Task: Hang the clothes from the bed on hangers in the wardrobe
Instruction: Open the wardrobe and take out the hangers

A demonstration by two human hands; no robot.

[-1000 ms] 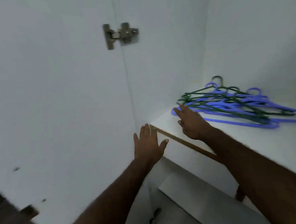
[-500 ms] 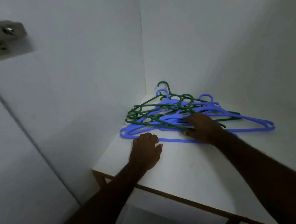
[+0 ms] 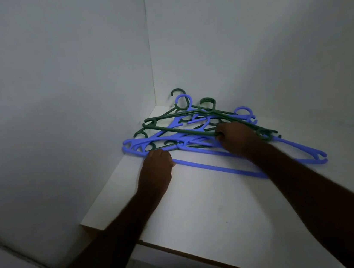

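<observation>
The left grip (image 3: 156, 165) lies on the white shelf (image 3: 204, 209) with its fingers curled under. Its knuckles touch the near-left end of the blue hangers (image 3: 198, 165), and I cannot tell whether it pinches one. Just beyond it and to its right, blue hangers and green hangers (image 3: 180, 130) lie tangled in one pile in the wardrobe's back corner. The right grip (image 3: 236, 137) rests on top of that pile, its fingers curled round a bar of the green hangers.
</observation>
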